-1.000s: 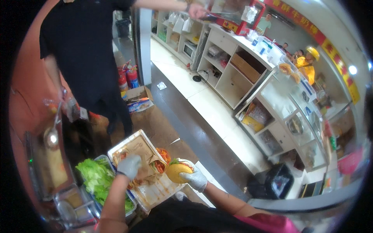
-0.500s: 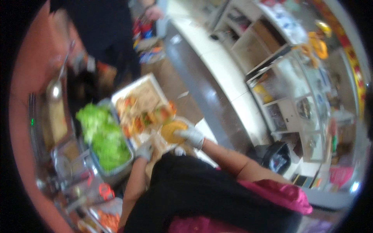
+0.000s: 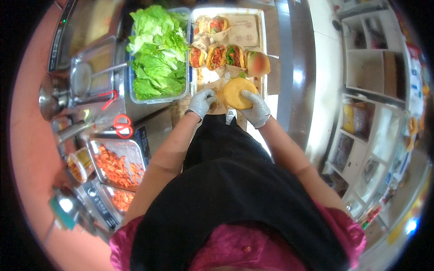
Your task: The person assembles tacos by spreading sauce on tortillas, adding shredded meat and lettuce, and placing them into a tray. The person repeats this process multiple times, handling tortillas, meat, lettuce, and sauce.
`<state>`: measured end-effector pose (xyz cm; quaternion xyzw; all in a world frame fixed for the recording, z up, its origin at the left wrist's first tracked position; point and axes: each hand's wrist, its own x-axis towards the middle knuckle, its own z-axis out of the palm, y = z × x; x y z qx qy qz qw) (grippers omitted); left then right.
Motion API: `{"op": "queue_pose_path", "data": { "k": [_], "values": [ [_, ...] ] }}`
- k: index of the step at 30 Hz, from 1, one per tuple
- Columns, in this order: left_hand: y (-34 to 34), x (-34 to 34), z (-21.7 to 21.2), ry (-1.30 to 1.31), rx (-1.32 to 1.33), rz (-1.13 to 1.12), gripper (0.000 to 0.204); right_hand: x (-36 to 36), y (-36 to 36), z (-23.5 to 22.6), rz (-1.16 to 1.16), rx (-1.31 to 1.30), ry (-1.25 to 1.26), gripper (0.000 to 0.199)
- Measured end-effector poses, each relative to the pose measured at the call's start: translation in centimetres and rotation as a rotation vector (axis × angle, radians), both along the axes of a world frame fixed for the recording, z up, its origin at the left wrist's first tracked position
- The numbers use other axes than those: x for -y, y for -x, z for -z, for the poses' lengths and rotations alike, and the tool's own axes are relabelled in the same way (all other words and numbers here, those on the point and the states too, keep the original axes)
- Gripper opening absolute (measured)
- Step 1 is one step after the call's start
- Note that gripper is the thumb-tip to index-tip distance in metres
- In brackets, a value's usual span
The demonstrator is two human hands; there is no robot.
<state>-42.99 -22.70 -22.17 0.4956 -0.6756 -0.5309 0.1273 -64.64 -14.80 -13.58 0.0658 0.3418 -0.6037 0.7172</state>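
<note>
My right hand [image 3: 256,109], in a clear thin glove, grips a round yellow flat bread [image 3: 236,94] by its right edge, thumb on top. To its left, my gloved left hand [image 3: 202,102] has its fingers pinched at the edge of a brown paper sleeve [image 3: 219,105], partly hidden beside the bread. Just beyond my hands, a white tray [image 3: 195,80] holds several filled breads in paper, some with red chopped filling [image 3: 217,56] and one with green leaves [image 3: 233,56]. Flat brown paper sleeves [image 3: 244,30] are stacked at the tray's far right.
A clear tub [image 3: 184,92] heaped with lettuce [image 3: 158,54] stands left of the tray. Red-handled scissors [image 3: 123,126] lie nearer on the left, above a metal tray [image 3: 141,151] of red chopped food [image 3: 115,168]. White shelving [image 3: 361,149] lines the right side.
My view has turned and steadied, so the tray and lettuce now stand straight ahead. A person in dark clothes has left the view. The bread stays in my right hand.
</note>
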Motion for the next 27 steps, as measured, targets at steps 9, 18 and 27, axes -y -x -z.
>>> {"op": "queue_pose_path", "data": {
  "k": [9, 18, 27],
  "values": [
    [1.3, -1.5, -2.6, 0.341, -0.001, -0.106, 0.015, 0.6, -1.9, 2.7, -0.04, -0.503, -0.054, 0.051],
    [1.7, -1.0, -6.7, 0.544, -0.08, 0.029, 0.012, 0.3, -1.1, 0.9, -0.093, -0.438, -0.048, 0.053],
    [1.8, -1.6, -7.3, 0.458, -0.022, -0.015, 0.01, 0.8, -0.7, -0.6, -0.084, -0.387, 0.044, 0.052]
  ]
}}
